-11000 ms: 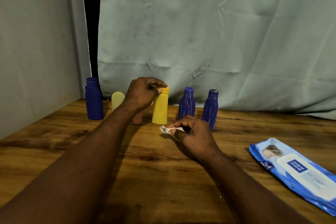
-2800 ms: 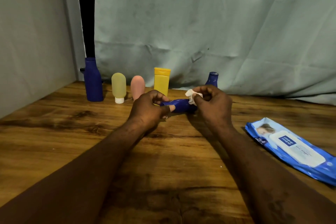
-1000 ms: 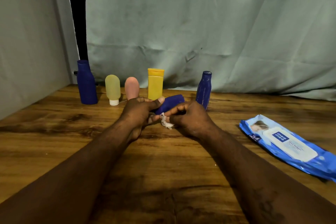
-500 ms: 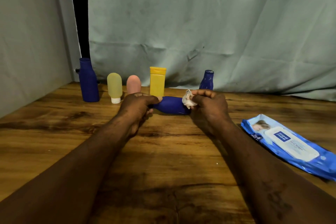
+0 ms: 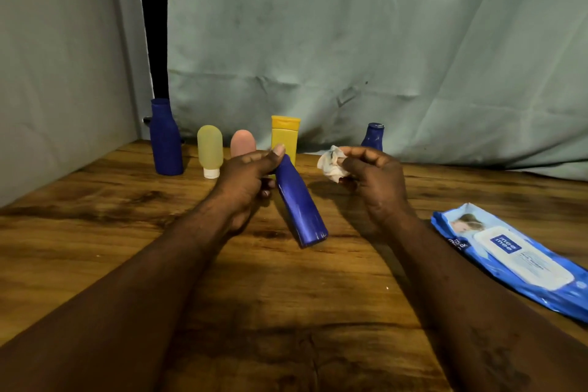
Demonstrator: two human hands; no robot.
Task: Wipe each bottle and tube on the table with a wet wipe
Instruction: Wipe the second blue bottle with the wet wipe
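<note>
Wooden surface (image 5: 95, 232) carries every item. Nearest, at the right edge, a blue wipes pack (image 5: 515, 258) lies flat. At mid-surface the left hand (image 5: 245, 181) has its fingers wrapped round the cap end of a tilted blue bottle (image 5: 299, 204), base end lowest. Beside it and clear of the bottle, the right hand (image 5: 375, 181) pinches a crumpled wet wipe (image 5: 332, 164) in its fingers. Farther back stand a tall blue bottle (image 5: 165, 140), a yellow-green tube (image 5: 210, 149), a pink tube (image 5: 242, 143), a yellow bottle (image 5: 285, 137) and a small blue bottle (image 5: 373, 137). A curtain (image 5: 350, 41) hangs behind.
</note>
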